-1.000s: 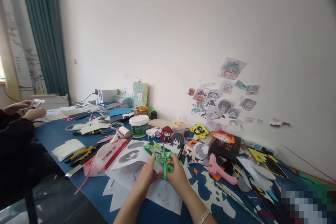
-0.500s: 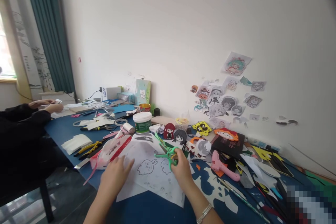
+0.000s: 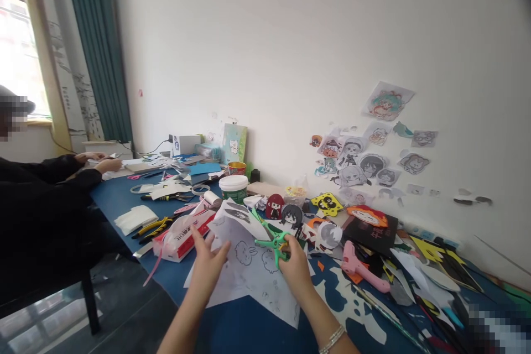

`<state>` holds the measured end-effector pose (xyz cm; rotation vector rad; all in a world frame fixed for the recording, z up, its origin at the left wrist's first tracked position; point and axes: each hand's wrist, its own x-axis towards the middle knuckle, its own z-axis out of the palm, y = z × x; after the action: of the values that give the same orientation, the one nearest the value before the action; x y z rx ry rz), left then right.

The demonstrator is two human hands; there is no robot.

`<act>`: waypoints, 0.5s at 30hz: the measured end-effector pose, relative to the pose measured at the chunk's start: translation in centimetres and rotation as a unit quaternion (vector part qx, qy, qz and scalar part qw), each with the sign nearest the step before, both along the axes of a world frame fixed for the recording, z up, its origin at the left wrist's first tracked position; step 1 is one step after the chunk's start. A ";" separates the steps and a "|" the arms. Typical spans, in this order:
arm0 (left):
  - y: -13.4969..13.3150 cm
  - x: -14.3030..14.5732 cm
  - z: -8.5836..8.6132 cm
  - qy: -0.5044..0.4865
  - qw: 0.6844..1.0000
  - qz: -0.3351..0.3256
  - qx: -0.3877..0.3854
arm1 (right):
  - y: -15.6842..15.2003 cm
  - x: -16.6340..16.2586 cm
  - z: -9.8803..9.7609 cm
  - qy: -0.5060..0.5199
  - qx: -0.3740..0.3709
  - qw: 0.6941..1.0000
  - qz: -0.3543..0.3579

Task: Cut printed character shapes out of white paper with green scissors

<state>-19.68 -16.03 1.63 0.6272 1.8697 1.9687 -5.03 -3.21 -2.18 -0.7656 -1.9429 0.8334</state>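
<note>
My right hand (image 3: 295,266) grips green scissors (image 3: 271,241), blades pointing up and left over a white printed sheet (image 3: 253,265) with small cartoon drawings. My left hand (image 3: 206,266) has its fingers spread and lifts the left edge of that white sheet off the blue table (image 3: 124,202). A green cut piece lies partly hidden under the scissors.
A white tub (image 3: 233,187), a pink glue gun (image 3: 360,266), a red-and-white bag (image 3: 178,232), yellow pliers (image 3: 151,228) and many paper cutouts crowd the table. Cartoon prints (image 3: 365,155) are stuck to the wall. Another person in black (image 3: 45,188) sits at the far left.
My left hand let go of the green piece, swung left, then came back to lift the white sheet's edge. The view has shifted left.
</note>
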 end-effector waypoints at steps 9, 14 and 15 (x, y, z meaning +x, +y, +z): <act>4.7 7.2 -3.3 0.102 0.982 -0.138 0.078 | -0.1 -0.4 -0.2 0.057 -0.021 0.998 0.034; 5.2 7.5 -4.1 0.122 0.975 -0.174 0.067 | 0.1 -0.9 -0.4 0.105 -0.069 0.991 0.041; 5.3 7.4 -4.2 0.110 0.975 -0.179 0.073 | 0.2 -1.0 -0.5 0.113 -0.079 0.990 0.039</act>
<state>-12.25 -10.78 -2.57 1.1776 1.5958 1.8656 -5.99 -3.04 -2.72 -0.6600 -1.7284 1.0844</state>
